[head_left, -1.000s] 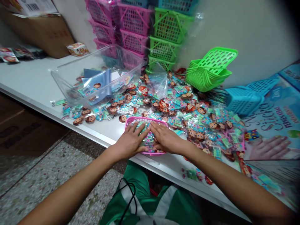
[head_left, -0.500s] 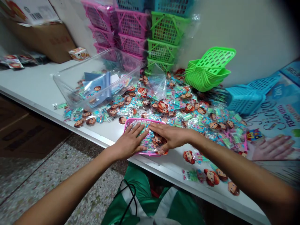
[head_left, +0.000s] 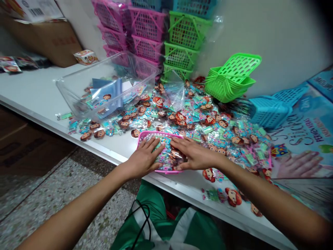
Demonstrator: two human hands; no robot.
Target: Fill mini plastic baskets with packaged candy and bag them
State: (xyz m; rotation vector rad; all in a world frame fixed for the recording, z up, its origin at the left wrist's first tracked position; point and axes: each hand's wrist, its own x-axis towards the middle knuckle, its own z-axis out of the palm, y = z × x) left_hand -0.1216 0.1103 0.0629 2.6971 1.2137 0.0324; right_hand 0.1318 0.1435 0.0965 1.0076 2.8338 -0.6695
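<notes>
A pink plastic basket (head_left: 170, 171) stands near the table's front edge, filled with small clear-wrapped candy packets (head_left: 166, 152) that carry cartoon-head cards. My left hand (head_left: 144, 156) lies over the basket's left side, fingers stretched out and apart on the packets. On the other side, my right hand (head_left: 194, 152) rests across the right rim, its outstretched fingers touching the packets. Both hands are open and press from either side; parts of the rim are hidden beneath them. A wide heap of similar packets (head_left: 179, 118) spreads behind and to the right of the basket.
A clear plastic bin (head_left: 67, 97) with packets and blue cards stands at left. Stacked pink baskets (head_left: 147, 26) and green baskets (head_left: 188, 31) line the wall. Nested green baskets (head_left: 229, 83), blue baskets (head_left: 270, 111) and a printed box (head_left: 307, 139) stand right. Loose packets (head_left: 214, 194) lie near the front edge.
My right hand has shifted slightly to the right, uncovering more packets in the middle of the basket. My left hand stays almost in place. The view has moved a little.
</notes>
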